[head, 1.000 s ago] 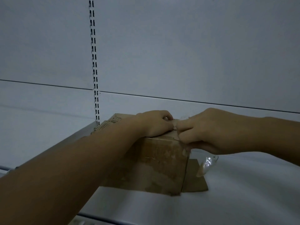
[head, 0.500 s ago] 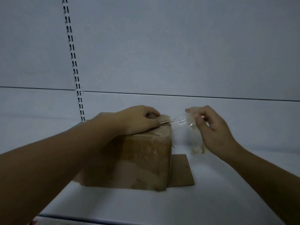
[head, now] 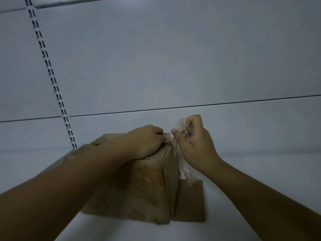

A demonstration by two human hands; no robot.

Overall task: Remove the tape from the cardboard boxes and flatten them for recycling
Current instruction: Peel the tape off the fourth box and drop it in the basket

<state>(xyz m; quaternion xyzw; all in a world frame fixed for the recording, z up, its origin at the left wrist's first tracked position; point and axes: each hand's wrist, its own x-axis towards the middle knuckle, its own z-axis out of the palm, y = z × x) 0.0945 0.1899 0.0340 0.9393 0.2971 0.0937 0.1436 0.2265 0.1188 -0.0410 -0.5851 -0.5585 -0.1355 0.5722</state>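
A worn brown cardboard box (head: 142,192) stands on a white shelf (head: 251,197). One bottom flap (head: 191,204) lies flat on the shelf at the box's right. My left hand (head: 145,141) presses down on the top right edge of the box, fingers curled. My right hand (head: 194,143) is just right of that corner, pinching a strip of clear tape (head: 184,169). The tape hangs from my fingers down along the box's right side to the flap. Whether it still sticks to the box top is hard to tell.
A white back panel (head: 173,58) rises behind the box, with a slotted upright rail (head: 50,75) at the left. The shelf surface stretches to the right of the box and in front of it.
My right hand has come back close to the box's top corner, with the clear tape bunched in its fingers and trailing down. My left hand stays on the box top. The camera has shifted.
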